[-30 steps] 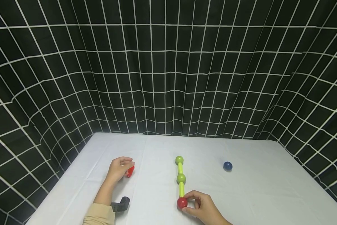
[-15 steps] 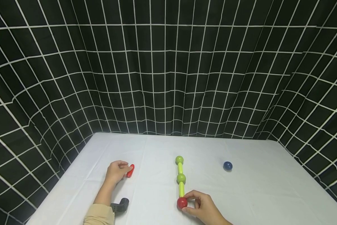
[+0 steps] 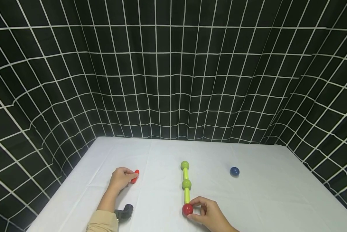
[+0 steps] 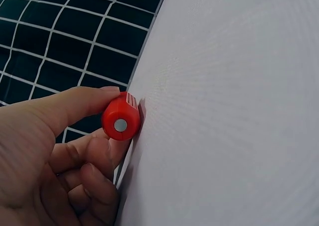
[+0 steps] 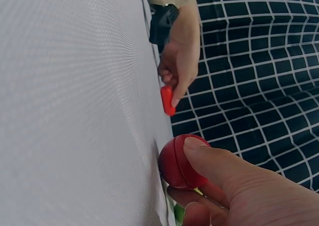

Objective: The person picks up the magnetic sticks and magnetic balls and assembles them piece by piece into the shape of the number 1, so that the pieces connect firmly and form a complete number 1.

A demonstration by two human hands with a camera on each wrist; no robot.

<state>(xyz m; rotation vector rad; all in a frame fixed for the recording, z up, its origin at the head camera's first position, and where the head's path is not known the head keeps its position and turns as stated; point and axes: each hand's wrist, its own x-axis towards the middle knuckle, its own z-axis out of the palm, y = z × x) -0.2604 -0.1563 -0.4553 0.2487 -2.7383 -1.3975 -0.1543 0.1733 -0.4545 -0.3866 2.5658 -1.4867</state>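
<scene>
My left hand (image 3: 121,179) pinches a red magnetic rod (image 4: 120,117) between thumb and fingers at the left of the table. A round silver tip shows on the rod's end in the left wrist view. My right hand (image 3: 209,213) holds a red ball (image 3: 187,209) by its sides, thumb over a seam in the right wrist view. That ball forms the near end of a straight chain: a yellow-green rod (image 3: 186,195), a green ball (image 3: 186,184), another yellow-green rod (image 3: 185,173) and a second green ball (image 3: 184,165) at the far end.
A dark blue ball (image 3: 234,171) lies alone on the right part of the white-covered table (image 3: 263,193). A black grid-patterned curtain (image 3: 173,80) rises behind the table and along both sides. A black wrist-worn device (image 3: 125,211) sits on the left wrist.
My left hand shifted slightly down and back, baring more of the red rod, then closed its thumb and fingers on it. The right hand and the chain stayed in place.
</scene>
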